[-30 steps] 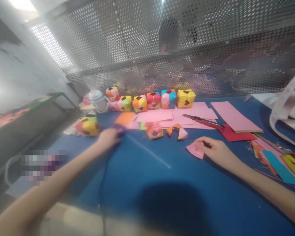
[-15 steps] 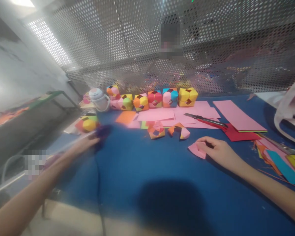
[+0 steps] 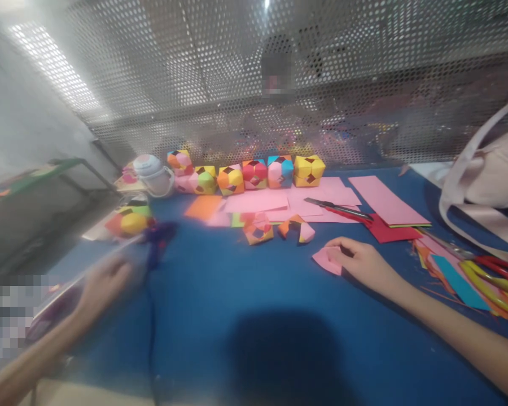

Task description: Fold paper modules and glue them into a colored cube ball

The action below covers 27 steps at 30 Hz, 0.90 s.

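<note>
My left hand (image 3: 104, 282) is smeared by motion at the left over the blue table (image 3: 237, 293). It seems closed round a long clear strip (image 3: 68, 293) with a purple end (image 3: 158, 234), and a dark cord (image 3: 152, 316) hangs from that end. My right hand (image 3: 359, 262) rests on the table with its fingers curled, pinching a small folded pink paper piece (image 3: 327, 260). Just beyond it lie two part-built multicoloured paper units (image 3: 258, 231) (image 3: 298, 228).
A row of coloured paper cubes (image 3: 254, 172) lines the perforated metal screen (image 3: 254, 84), and a person sits behind it. Pink sheets (image 3: 385, 203), a cutter knife (image 3: 338, 208), red paper (image 3: 389, 232), scissors (image 3: 491, 270), a pale bag (image 3: 491, 186), a white cup (image 3: 152, 172) and a loose cube (image 3: 129, 221) lie around.
My left hand has pulled back leftward and toward me from mid-table, and the clear strip and its purple end have moved with it. My right hand has stayed on the pink piece.
</note>
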### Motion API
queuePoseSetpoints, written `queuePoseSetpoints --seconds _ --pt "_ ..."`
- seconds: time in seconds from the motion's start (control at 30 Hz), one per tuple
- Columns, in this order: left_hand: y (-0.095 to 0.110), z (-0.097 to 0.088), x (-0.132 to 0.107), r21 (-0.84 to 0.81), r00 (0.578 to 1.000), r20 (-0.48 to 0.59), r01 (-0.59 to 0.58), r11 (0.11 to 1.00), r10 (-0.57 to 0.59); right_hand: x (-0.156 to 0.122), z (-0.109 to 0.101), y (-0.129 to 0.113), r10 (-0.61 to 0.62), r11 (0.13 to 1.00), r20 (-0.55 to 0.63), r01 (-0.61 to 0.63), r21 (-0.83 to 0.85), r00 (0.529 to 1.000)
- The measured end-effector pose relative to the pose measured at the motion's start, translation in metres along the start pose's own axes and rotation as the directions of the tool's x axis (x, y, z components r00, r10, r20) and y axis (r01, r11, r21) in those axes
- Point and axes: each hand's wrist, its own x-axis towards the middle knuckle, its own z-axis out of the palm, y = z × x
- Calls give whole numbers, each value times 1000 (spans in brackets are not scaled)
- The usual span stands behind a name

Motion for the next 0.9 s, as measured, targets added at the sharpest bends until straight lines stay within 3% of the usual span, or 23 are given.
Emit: queuePoseSetpoints --seconds 0.03,0.07,0.1,0.17,0.2,0.23,0.27,0.33,0.37,0.47,0.53,0.57,0.6,0.63,0.73,0.8,0.9 --pt "2 0 -10 54 987 -33 -154 987 156 0 0 -1 -2 1000 -3 2 6 1000" --pt "8 1 -19 48 939 -6 -343 938 343 1 1 -1 -4 1000 -8 4 9 1000" --pt "19 2 -28 22 856 16 -517 855 517 1 1 -2 -6 1000 -13 6 13 1000" --pt "53 4 -39 -19 599 45 -800 600 799 2 2 -3 -9 1000 -23 10 18 1000" --pt "75 6 -40 -33 468 58 -882 470 882 3 3 -3 -11 1000 -26 12 23 1000" --pt "99 8 -39 -31 372 67 -927 375 926 3 3 -3 -11 999 -30 12 30 999" --pt "124 11 -36 -24 325 77 -944 328 942 3 3 -3 -8 999 -31 9 37 999" --pt "172 21 -22 -44 301 53 -952 303 952 3 3 -3 -1 998 -30 3 56 1000" --pt "193 28 -12 -63 326 18 -943 327 945 3 3 -2 4 998 -31 -1 68 1000" --pt "244 56 20 -215 546 -14 -820 531 838 3 2 -1 11 995 -41 -7 103 999" --pt "266 74 41 -359 679 42 -674 645 733 3 2 1 10 993 -52 -4 120 999" --pt "273 82 51 -416 715 104 -600 683 691 3 1 1 7 992 -53 -1 123 999" --pt "278 89 59 -458 704 183 -556 693 686 4 1 2 3 992 -48 3 125 999" --pt "281 95 66 -489 658 248 -549 678 711 4 1 2 -3 992 -38 8 125 999" --pt "282 105 80 -538 465 409 -572 619 785 6 0 1 -23 991 12 21 129 1000" --pt "281 107 83 -555 367 445 -603 573 817 9 1 -3 -39 992 61 31 126 997" --pt "280 106 86 -585 305 410 -635 505 859 16 2 -8 -73 990 113 58 125 991"
